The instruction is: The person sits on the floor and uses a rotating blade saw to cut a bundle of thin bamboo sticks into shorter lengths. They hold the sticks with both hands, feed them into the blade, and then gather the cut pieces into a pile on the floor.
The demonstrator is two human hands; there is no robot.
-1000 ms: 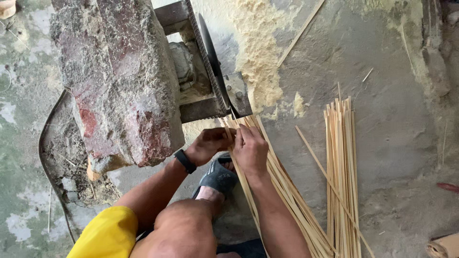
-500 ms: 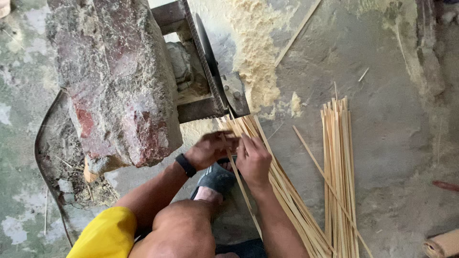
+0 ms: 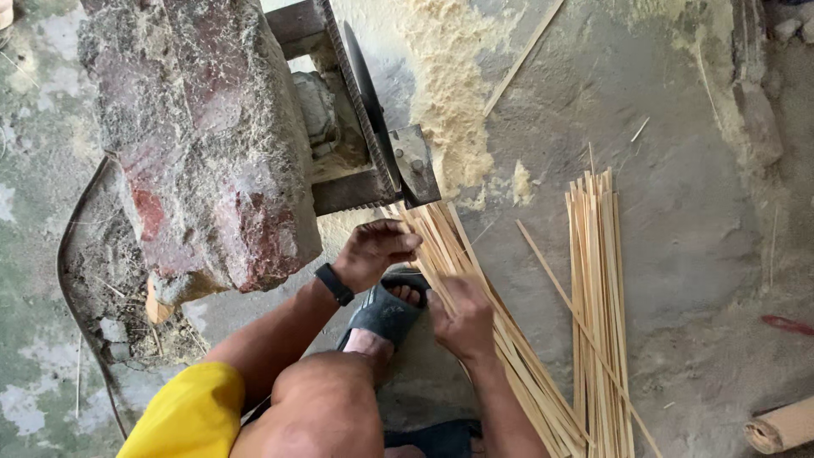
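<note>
Left hand [image 3: 376, 252] & right hand [image 3: 462, 318] grip bamboo strips [image 3: 475, 288] fed to the saw blade [image 3: 366, 102]; fingers near the blade risk cuts if strips slip.

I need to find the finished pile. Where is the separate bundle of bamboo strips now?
In the head view, the separate bundle of bamboo strips lies on the concrete floor at the right, beyond the right hand and apart from the strips under it.

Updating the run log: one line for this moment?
left hand: on bamboo strips near saw blade | right hand: gripping same strips | loose pile: floor, right
</note>
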